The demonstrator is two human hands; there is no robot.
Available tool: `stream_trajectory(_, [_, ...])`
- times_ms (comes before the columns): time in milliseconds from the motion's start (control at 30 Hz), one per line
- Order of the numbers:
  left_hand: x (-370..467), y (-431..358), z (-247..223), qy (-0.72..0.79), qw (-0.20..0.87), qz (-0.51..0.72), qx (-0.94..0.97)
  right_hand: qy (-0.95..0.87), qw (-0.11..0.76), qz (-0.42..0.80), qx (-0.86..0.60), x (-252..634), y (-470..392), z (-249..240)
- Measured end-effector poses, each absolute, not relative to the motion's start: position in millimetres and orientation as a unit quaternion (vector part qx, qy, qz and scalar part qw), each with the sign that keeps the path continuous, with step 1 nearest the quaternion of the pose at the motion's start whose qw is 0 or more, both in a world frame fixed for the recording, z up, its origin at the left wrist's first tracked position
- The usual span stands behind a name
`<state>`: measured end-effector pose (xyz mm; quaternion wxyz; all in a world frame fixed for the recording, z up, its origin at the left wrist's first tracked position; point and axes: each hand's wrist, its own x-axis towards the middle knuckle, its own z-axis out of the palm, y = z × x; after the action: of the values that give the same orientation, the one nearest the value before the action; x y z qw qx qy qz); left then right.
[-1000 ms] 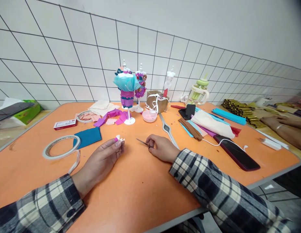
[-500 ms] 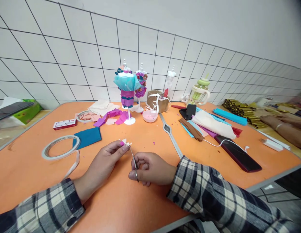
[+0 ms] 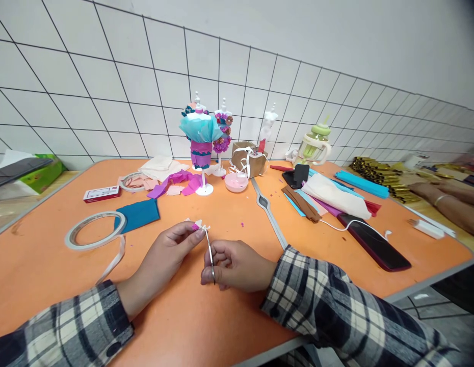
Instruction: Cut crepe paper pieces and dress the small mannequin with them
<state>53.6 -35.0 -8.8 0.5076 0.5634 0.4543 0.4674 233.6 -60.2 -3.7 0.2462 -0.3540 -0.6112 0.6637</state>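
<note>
My left hand pinches a small white-and-magenta paper piece between thumb and fingertips, above the orange table. In my right hand is a pair of small metal scissors, its handle at the thumb and fingers. The scissor tips point away from me and meet the frilly white edge of the paper; whether the blades are parted is too small to tell. Left of my left hand lie a roll of white tape, with a loose end trailing towards my sleeve, and a folded teal paper.
Mini mannequins in paper dresses stand at the back, near a pink bowl and brown box. Rightward lie paper strips, a phone and a bottle. Another person's arm rests at far right.
My right hand has shifted slightly left and the scissors have turned more upright, their tips now at the white paper edge. My left hand keeps its pinch on the paper piece.
</note>
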Motion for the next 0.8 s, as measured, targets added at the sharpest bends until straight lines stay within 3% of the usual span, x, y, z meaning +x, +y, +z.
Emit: stream_trajectory(800, [56.8,-37.6,-3.3,0.472,0.482,0.481,0.559,-0.621,0.243,0.658,-0.349,234.3,-61.3,-5.4])
